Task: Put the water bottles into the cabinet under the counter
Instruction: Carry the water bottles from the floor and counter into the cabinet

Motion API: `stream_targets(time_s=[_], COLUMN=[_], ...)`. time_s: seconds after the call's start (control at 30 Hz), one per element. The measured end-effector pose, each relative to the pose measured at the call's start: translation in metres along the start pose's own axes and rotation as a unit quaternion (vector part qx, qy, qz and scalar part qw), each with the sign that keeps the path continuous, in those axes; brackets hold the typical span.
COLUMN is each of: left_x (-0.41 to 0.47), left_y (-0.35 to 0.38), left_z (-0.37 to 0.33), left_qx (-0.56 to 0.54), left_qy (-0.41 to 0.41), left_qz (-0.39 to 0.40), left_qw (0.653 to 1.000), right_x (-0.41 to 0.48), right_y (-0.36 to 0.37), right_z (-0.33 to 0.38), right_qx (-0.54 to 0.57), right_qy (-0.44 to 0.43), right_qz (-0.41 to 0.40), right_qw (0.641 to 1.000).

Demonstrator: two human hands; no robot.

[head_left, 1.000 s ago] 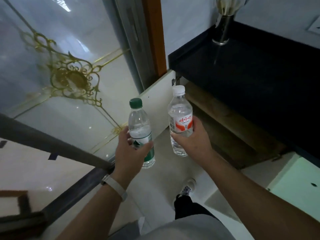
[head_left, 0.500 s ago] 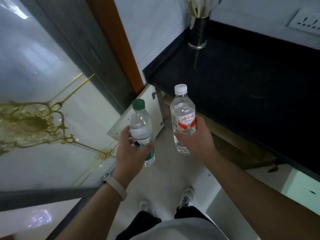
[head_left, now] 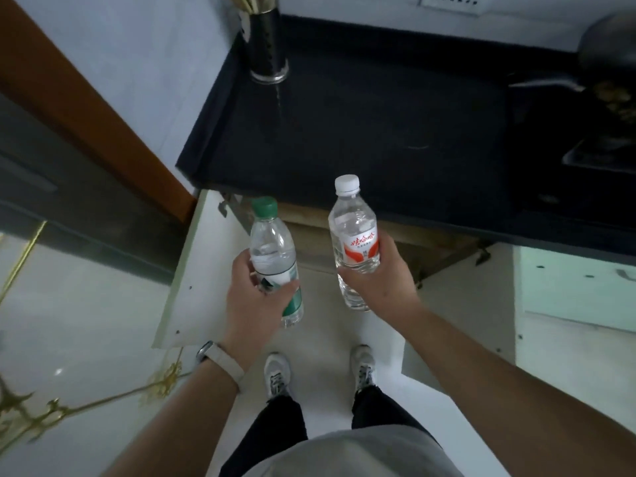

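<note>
Two water bottles were in hand, one per hand, both held upright in the air in front of the open cabinet under the dark worktop. Left hand gripped the green-capped bottle around its lower half, fingers wrapped on the far side and thumb across the green-and-white label, so clamped on the bottle. Right hand gripped the white-capped bottle with the red-and-white label, fingers closed around the label band and lower body, base of the bottle showing below the palm. Bottles were side by side and apart, not touching; white-capped one sat slightly higher in view, cap overlapping the front edge of the worktop. Left cabinet door stood swung open, white inner face up toward the camera, hinge hardware visible at its top corner. Right cabinet door likewise open. Between them, a brown wooden interior showed under the worktop edge; contents could not be made out. A pale wristband was on the left wrist. Both feet in light sneakers stood on the pale floor between the doors. On the worktop, a dark cylindrical holder stood near the back left corner; a dark pan was at far right, partly cut off
</note>
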State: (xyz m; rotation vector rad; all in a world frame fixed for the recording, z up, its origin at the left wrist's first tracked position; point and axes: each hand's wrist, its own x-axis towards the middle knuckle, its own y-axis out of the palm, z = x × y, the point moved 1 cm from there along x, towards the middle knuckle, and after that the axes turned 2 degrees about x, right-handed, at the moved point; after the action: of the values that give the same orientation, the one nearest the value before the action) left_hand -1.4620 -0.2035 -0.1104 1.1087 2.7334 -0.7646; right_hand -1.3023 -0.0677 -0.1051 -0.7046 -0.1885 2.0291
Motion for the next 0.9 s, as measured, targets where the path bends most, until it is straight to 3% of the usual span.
stream_targets(time_s=[0.23,0.47,0.9], left_x=[0.048,0.078,0.159], left_y=[0.002,0.048,0.183], left_z=[0.046,0.094,0.252], left_qx=[0.005,0.004,0.011], left_qy=[-0.003,-0.045,-0.009], left_qz=[0.068,0.054,0.043], left_qw=[0.998,0.998,0.999], right_x=[0.005,0.04,0.169], right_y=[0.035,0.067,0.113], right_z=[-0.025,-0.081,-0.248], right_qx=[0.002,-0.001,0.008], right_qy=[0.051,0.089,0.051], right_qz=[-0.043,-0.028,-0.032], right_qw=[0.998,0.996,0.998])
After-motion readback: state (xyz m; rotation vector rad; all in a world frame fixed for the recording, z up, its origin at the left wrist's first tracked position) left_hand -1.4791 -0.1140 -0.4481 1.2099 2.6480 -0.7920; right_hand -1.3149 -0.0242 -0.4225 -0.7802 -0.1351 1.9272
